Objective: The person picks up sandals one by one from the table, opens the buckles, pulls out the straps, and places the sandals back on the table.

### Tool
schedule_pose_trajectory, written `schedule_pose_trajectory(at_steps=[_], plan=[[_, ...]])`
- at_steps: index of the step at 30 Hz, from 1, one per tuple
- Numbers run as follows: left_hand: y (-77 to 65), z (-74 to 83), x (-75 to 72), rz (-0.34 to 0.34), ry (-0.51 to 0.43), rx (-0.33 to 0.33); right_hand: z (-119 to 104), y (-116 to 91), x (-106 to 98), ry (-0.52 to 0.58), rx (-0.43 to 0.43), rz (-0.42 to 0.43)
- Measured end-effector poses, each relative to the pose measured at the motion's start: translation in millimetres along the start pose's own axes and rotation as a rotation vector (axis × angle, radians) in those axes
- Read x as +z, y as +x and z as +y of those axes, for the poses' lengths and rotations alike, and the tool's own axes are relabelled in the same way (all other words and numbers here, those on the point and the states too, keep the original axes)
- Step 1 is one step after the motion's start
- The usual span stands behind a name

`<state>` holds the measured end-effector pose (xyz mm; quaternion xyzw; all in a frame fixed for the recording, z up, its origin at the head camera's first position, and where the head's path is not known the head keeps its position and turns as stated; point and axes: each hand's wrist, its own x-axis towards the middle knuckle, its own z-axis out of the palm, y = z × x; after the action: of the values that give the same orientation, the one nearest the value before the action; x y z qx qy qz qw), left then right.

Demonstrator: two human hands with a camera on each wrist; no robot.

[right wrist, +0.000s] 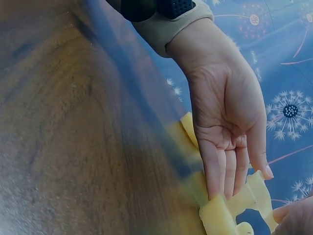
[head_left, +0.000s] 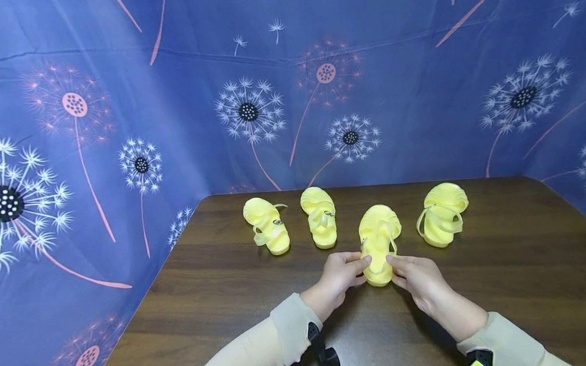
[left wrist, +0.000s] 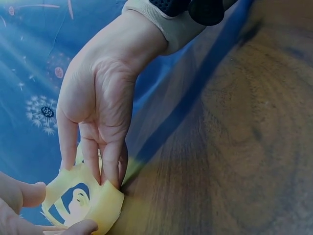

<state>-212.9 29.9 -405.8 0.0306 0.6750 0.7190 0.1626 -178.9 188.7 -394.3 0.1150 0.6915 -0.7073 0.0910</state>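
A yellow sandal (head_left: 379, 228) lies near the middle of the wooden table, its heel end toward me. My left hand (head_left: 340, 278) holds the heel end from the left, and my right hand (head_left: 422, 280) holds it from the right, with both thumbs on its upper part. In the left wrist view, the left hand's (left wrist: 98, 105) fingers reach down to the side of the yellow sandal (left wrist: 111, 208). From the right wrist, my right hand (right wrist: 222, 110) shows with its fingers against the sandal's heel (right wrist: 217, 218); the toe end is mostly hidden there.
Two more yellow sandals, one at the far left (head_left: 268, 229) and one beside it (head_left: 320, 220), lie on the table (head_left: 219, 299). Another sandal (head_left: 443, 218) with loose straps lies to the right. A blue dandelion-patterned cloth (head_left: 405, 131) hangs behind the table.
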Motion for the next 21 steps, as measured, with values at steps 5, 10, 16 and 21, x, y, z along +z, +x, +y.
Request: schedule_pose_trajectory(at_steps=[5, 10, 16, 21], plan=[[2.8, 0.6, 0.8, 0.005, -0.004, 0.003, -4, 2, 2, 0.014, 0.002, 0.009], [7.5, 1.3, 2.3, 0.019, -0.002, -0.015, -6, 4, 2, 0.025, 0.011, 0.007], [11.5, 2.4, 2.9, 0.044, 0.018, -0.016, -7, 7, 2, 0.023, 0.007, 0.011], [14.1, 0.3, 2.1, 0.070, 0.024, -0.031, -7, 10, 3, 0.030, 0.015, 0.014]])
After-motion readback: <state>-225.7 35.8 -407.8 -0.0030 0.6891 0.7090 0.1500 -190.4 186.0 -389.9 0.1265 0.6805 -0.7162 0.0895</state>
